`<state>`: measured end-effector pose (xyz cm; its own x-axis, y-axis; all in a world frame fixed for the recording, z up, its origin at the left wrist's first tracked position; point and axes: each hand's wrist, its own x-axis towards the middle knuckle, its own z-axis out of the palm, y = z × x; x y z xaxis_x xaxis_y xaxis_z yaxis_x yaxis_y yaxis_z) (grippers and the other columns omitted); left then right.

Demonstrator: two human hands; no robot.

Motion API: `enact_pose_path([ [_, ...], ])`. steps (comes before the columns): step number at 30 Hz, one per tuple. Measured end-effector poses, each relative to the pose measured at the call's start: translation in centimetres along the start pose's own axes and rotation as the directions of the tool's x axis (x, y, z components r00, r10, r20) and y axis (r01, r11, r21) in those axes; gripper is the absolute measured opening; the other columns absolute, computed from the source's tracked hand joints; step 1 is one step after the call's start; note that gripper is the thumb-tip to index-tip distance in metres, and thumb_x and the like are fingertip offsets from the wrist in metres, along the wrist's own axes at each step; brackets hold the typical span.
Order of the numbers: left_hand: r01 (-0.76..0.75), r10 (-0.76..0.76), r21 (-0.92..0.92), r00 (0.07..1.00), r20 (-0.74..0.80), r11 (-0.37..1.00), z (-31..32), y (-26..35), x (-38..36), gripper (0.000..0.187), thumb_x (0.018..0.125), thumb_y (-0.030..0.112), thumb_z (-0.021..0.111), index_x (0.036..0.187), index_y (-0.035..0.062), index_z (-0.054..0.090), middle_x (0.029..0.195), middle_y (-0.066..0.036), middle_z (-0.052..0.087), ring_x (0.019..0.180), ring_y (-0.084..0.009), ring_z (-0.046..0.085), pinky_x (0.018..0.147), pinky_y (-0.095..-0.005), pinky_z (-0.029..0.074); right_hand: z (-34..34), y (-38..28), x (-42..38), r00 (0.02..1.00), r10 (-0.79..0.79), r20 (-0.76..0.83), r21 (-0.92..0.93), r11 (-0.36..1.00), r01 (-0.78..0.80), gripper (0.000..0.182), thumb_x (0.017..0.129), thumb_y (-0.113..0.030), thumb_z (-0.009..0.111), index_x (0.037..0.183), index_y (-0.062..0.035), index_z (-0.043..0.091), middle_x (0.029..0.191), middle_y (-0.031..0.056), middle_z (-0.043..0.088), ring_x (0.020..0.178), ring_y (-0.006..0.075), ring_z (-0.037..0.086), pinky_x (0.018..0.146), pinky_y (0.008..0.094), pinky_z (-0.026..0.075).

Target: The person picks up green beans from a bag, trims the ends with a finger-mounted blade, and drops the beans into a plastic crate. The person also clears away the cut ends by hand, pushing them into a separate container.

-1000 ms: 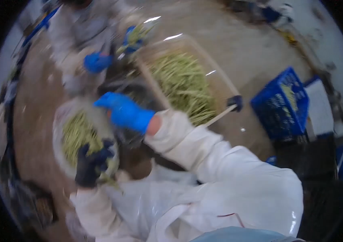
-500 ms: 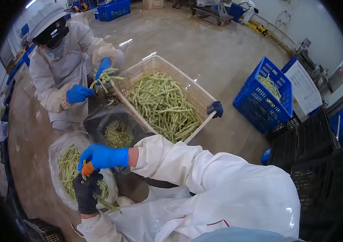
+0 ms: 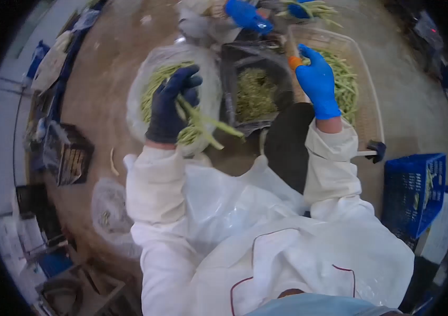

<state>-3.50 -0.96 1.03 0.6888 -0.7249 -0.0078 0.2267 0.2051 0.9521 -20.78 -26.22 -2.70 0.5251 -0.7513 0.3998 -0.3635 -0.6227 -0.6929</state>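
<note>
In the head view, the left hand [image 3: 168,108], dark-gloved, is gripping a few beans [image 3: 201,122] at about half past ten, their ends jutting toward four o'clock. It is hovering over the bag [image 3: 208,68], where more beans are lying. The right hand [image 3: 314,79], blue-gloved, is hanging loosely curled toward two o'clock, above the near side of the crate [image 3: 369,79]. An orange piece [image 3: 293,62] is showing at its thumb; I cannot tell whether the hand is gripping it or wearing it. At one o'clock the dark bag [image 3: 229,68] is holding scraps [image 3: 255,95], and a co-worker's hand [image 3: 247,16] is working just beyond it. Because the held beans are jutting past the fingers, a slackening grip could be dropping one onto the floor [image 3: 103,79] or, with the bags standing side by side, among the scraps. If the orange piece is sitting loosely, it could be falling into the crate's beans.
</note>
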Motion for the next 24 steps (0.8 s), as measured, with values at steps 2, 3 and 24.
enact_pose_path([
  [2,-0.027,0.027,-0.035,0.999,0.019,0.999,-0.7,-0.3,1.0,0.029,0.09,0.026,0.052,0.107,0.004,0.062,0.085,-0.003,0.064,0.062,-0.0053,0.052,0.058,-0.0199,0.044,2.0,-2.9,-1.2,0.947,-0.144,0.288,0.46,0.888,-0.005,0.043,0.079,-0.027,0.066,0.113,-0.0024,0.059,0.102,0.0154,0.065,0.093,0.0218,0.063,0.082,0.0343,0.047],
  [3,-0.003,0.005,-0.084,1.0,0.02,0.996,-0.7,-0.4,1.1,0.029,0.09,0.026,0.053,0.107,0.004,0.062,0.085,-0.004,0.064,0.061,-0.0056,0.053,0.058,-0.02,0.044,2.8,-4.6,-2.4,0.888,-0.187,0.419,0.499,0.865,-0.053,0.042,0.081,-0.029,0.065,0.112,-0.0022,0.06,0.1,0.0148,0.066,0.091,0.0201,0.063,0.081,0.0331,0.047],
  [24,-0.073,0.043,0.271,0.993,0.113,0.96,-1.5,-0.3,0.0,0.029,0.085,0.005,0.056,0.113,-0.0036,0.058,0.093,-0.01,0.065,0.072,-0.0122,0.06,0.065,-0.0245,0.05,7.0,-7.0,-5.0,0.884,-0.277,0.377,0.344,0.928,0.144,0.029,0.082,-0.005,0.06,0.111,-0.0057,0.061,0.094,0.013,0.063,0.085,0.0211,0.062,0.075,0.03,0.048],
])
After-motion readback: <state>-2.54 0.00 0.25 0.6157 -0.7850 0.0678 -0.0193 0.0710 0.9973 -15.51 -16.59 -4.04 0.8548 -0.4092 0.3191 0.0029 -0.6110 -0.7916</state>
